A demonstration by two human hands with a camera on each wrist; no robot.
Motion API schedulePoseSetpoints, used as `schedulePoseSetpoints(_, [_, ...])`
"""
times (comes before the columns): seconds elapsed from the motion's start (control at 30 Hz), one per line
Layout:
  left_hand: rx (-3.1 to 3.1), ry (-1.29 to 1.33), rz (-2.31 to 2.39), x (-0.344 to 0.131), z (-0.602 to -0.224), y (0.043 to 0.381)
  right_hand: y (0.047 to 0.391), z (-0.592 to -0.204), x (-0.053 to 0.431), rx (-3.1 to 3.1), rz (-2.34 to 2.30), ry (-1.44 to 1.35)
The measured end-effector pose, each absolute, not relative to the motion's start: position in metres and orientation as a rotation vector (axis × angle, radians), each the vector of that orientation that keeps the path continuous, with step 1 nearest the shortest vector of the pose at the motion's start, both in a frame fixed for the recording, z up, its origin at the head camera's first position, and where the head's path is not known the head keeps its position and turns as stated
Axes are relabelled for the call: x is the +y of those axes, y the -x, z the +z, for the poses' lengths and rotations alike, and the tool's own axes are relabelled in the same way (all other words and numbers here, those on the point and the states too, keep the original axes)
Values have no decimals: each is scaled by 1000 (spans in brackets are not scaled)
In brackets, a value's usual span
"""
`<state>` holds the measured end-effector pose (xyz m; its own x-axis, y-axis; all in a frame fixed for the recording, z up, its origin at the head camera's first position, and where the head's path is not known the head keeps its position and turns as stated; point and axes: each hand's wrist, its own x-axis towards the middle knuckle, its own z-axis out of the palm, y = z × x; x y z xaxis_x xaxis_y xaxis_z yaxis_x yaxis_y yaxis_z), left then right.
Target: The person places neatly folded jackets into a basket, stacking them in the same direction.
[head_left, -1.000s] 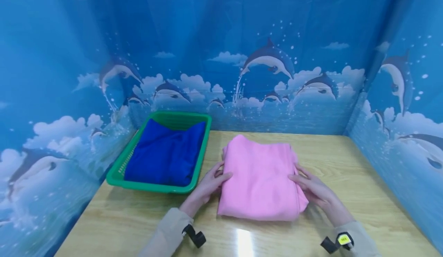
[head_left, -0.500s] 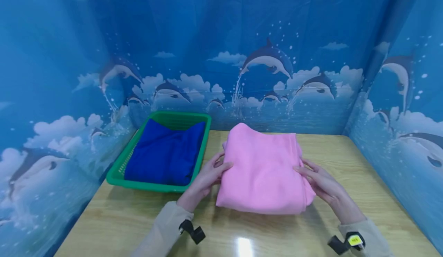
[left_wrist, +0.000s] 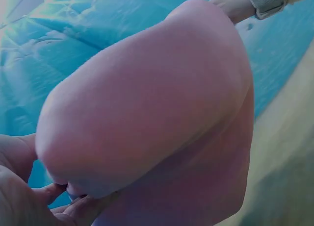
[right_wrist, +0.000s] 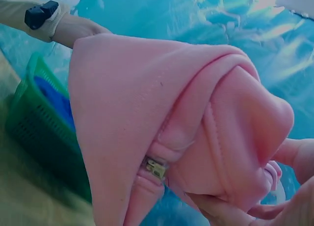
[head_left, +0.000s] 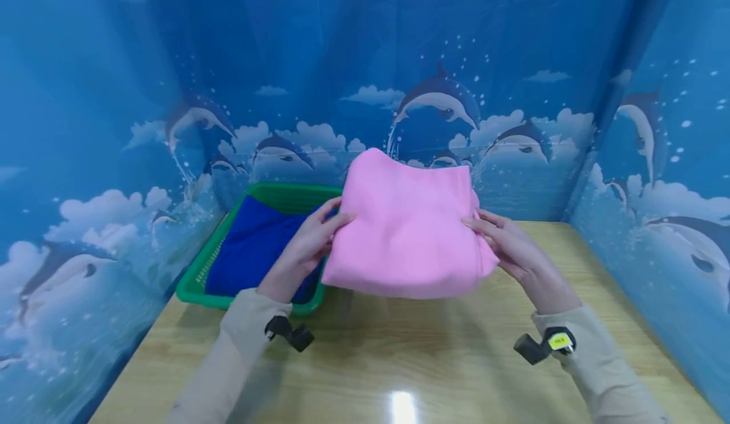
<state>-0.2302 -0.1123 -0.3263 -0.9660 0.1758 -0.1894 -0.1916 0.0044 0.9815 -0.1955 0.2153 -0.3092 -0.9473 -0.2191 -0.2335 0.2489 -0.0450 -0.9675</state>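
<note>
A folded pink garment (head_left: 407, 227) hangs above the table between both hands. Its folded layers and a small metallic zipper pull (right_wrist: 156, 168) show in the right wrist view. My left hand (head_left: 310, 237) grips its left edge, thumb on top and fingers beneath. At the opposite edge my right hand (head_left: 507, 240) pinches it the same way; its fingers go partly out of sight under the cloth. To the left stands a green basket (head_left: 208, 300) with a folded blue cloth (head_left: 251, 246) inside. The left hand and the pink garment cover part of the basket's right side.
The wooden table (head_left: 365, 354) carries the basket at its back left. Blue dolphin-print curtains (head_left: 353, 50) enclose the table at the back and both sides. Small black cameras sit on both wrists.
Both hands have lifted the pink garment off the table, raising it and then shifting it left toward the basket. The basket and blue cloth have stayed in place.
</note>
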Motion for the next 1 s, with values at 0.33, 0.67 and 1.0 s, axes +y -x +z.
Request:
schedulePoseSetpoints(0.33, [1992,35,2208,-199,-285,245,241,-269,126,1895,-2151,28])
schedulePoseSetpoints(0.67, [2003,58,2245,-281,-279,245,267,-274,40,1907,-2147,156])
schedulePoseSetpoints(1.0, [2204,220,1892,-335,-336,258,288,-344,-17,1892,-2049,136])
